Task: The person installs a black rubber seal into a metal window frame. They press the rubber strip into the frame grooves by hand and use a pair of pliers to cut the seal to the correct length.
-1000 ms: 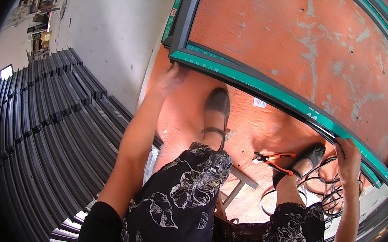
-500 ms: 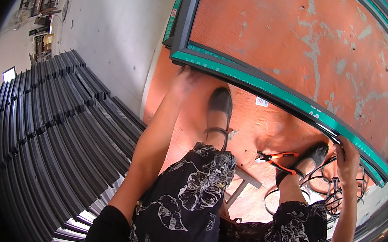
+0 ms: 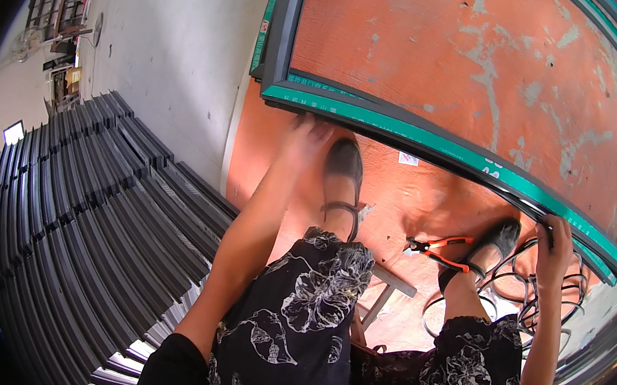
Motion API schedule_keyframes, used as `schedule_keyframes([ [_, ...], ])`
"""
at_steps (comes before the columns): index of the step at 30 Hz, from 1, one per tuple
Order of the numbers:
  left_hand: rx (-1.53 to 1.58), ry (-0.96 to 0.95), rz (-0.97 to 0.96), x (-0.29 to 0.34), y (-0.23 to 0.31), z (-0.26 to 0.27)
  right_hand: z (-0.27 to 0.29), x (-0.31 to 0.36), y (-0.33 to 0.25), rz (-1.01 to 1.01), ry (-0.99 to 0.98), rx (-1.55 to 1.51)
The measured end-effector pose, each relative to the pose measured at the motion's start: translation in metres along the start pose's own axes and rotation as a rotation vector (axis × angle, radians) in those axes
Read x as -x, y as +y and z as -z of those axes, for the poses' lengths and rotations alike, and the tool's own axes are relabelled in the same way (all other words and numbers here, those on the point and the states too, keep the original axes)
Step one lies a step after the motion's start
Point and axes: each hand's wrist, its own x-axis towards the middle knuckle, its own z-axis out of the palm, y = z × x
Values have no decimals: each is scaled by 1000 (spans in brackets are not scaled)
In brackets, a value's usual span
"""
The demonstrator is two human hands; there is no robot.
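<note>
A dark grey frame (image 3: 284, 32) with green film along its faces lies in front of me. My left hand (image 3: 308, 136), smeared by motion, is at the near edge of the frame, close to its left corner. Whether its fingers hold anything does not show. Toward the right end of the same edge, my right hand (image 3: 556, 245) is closed, its fingers at the frame's side and a thin black strip (image 3: 548, 234) pinched in them. Loops of similar black strip (image 3: 531, 291) lie tangled on the floor below that hand.
Pliers (image 3: 441, 250) with orange handles lie on the orange floor (image 3: 426, 77) between my shoes. A large stack of dark profiles (image 3: 86, 237) fills the left side, near a pale wall (image 3: 182, 36). Part of a stool (image 3: 389, 284) shows between my legs. More profiles are at the right rim.
My left hand has slid a little to the right along the near edge of the frame. The right hand stays near the frame's right end. The view has shifted slightly.
</note>
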Motion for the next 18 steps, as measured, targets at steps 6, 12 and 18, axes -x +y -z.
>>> schedule_keyframes([
  [6,-18,30,-84,5,-9,-9,-2,5,0,-7,4,-12],
  [12,-35,11,-58,13,-22,-18,-3,5,1,14,11,-3],
  [18,-33,-161,-35,10,-33,-21,-3,4,0,15,42,12],
])
